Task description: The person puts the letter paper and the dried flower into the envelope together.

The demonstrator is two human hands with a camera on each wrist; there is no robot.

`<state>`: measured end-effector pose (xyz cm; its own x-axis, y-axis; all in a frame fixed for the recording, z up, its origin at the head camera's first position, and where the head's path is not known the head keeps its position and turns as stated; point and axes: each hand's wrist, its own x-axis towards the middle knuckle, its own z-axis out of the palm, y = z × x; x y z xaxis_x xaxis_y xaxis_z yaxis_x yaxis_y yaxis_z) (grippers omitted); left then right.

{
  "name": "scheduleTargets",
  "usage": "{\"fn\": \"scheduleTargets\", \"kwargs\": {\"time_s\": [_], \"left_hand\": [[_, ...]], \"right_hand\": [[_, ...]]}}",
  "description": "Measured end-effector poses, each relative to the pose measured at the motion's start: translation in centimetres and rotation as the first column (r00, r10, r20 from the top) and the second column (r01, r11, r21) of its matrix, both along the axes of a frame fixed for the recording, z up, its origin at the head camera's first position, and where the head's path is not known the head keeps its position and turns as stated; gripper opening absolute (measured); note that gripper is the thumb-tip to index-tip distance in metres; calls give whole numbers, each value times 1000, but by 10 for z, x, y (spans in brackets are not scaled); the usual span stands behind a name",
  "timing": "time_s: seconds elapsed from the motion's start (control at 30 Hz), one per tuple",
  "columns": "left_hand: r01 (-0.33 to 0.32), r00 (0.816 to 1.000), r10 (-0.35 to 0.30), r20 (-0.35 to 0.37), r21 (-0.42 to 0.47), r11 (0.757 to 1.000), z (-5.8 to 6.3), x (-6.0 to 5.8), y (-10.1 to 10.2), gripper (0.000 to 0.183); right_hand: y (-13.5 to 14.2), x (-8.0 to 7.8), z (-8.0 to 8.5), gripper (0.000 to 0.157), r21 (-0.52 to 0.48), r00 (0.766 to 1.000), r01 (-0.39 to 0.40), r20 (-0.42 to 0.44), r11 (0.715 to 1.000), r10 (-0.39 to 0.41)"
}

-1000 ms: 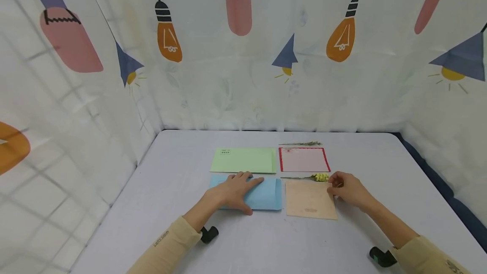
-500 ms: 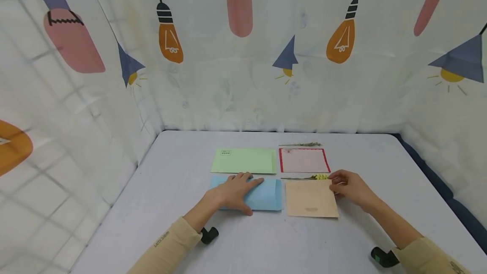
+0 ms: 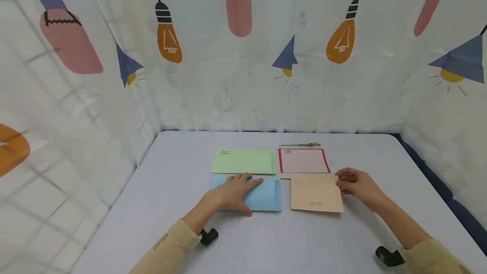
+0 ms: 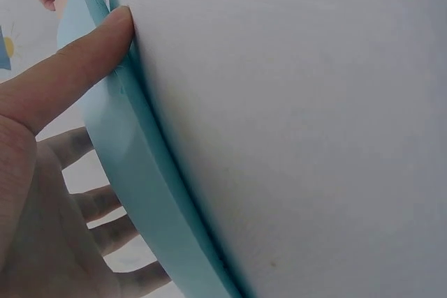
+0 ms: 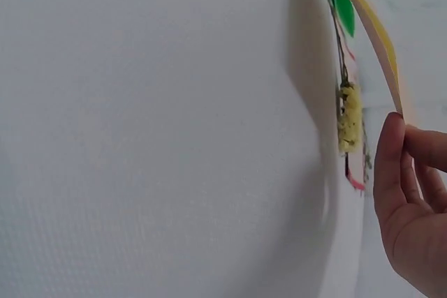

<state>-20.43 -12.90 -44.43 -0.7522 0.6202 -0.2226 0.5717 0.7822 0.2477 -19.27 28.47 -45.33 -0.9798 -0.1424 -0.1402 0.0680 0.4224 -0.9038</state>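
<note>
My right hand (image 3: 357,184) pinches the right edge of a tan card (image 3: 316,193) between thumb and fingertips. The card is raised off the table in the right wrist view, and a small oval mark shows near its lower edge. Its top overlaps a yellow dried flower sprig (image 5: 349,118) in the head view, where only a bit of stem shows. With fingers spread, my left hand (image 3: 233,193) rests on a blue envelope (image 3: 264,195); the thumb lies over its near edge in the left wrist view.
Behind the blue envelope lies a green envelope (image 3: 243,162). A pink card with a red border (image 3: 304,162) lies to its right, and a thin dried sprig (image 3: 304,144) sits behind that card. A patterned curtain (image 3: 236,88) encloses the white table (image 3: 182,155).
My right hand has lifted the tan card and shifted it slightly right and away from me, so it now covers the yellow flower in the head view. The left hand stays on the blue envelope.
</note>
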Motion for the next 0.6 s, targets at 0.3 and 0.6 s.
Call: {"fn": "scheduleTargets", "kwargs": {"time_s": [0.3, 0.6], "left_hand": [[1, 1000, -1, 8, 19, 1000, -1, 0, -1, 99], [11, 1000, -11, -11, 22, 1000, -5, -4, -2, 100]], "right_hand": [[5, -4, 3, 42, -63, 999, 29, -21, 998, -30], [1, -8, -2, 45, -126, 999, 32, -7, 991, -33]]}}
